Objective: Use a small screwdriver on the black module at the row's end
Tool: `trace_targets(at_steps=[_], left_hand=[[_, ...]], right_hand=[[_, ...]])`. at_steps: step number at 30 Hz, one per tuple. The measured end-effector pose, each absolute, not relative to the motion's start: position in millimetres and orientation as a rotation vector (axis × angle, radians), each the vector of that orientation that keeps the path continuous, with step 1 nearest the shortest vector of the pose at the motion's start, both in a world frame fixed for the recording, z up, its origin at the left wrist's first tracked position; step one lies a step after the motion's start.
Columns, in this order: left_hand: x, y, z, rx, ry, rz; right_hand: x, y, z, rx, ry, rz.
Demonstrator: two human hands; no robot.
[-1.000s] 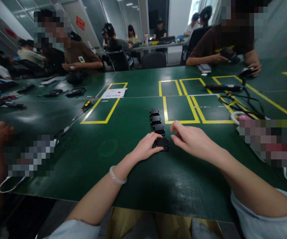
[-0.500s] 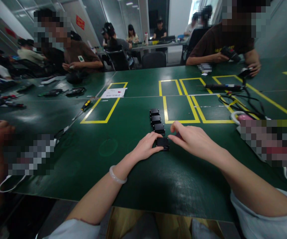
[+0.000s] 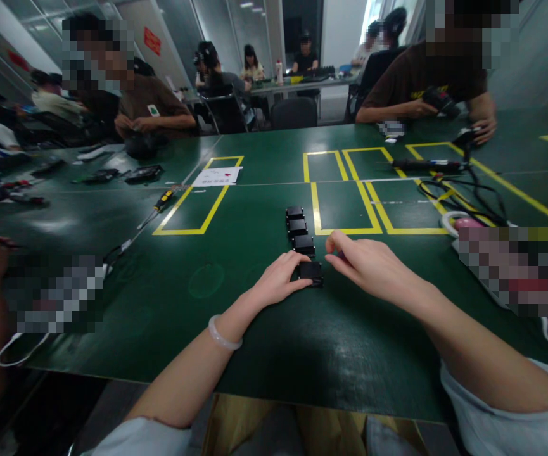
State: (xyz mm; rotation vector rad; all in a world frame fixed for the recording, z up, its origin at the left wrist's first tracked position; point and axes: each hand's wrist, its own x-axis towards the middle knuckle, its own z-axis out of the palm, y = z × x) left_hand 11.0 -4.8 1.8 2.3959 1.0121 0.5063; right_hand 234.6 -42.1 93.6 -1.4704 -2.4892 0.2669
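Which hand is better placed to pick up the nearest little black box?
Probably the left hand: its fingers already touch the nearest black box. The right hand hovers beside it.

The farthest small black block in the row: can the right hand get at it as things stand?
Probably yes. The right hand lies beside the row, and only bare green table top separates it from the farthest small black block; nothing blocks the way.

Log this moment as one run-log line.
left hand: touching nearest black block | right hand: beside it, grip unclear | three more blocks in row
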Motion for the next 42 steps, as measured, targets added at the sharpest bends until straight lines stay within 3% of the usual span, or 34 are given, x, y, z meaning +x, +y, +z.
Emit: trace_targets(at_steps=[42], left_hand=[[10.7,-5.6,3.9,2.382,1.002,0.506]], right_hand=[[234.0,-43.2,94.1,-1.437,-2.473,0.280]])
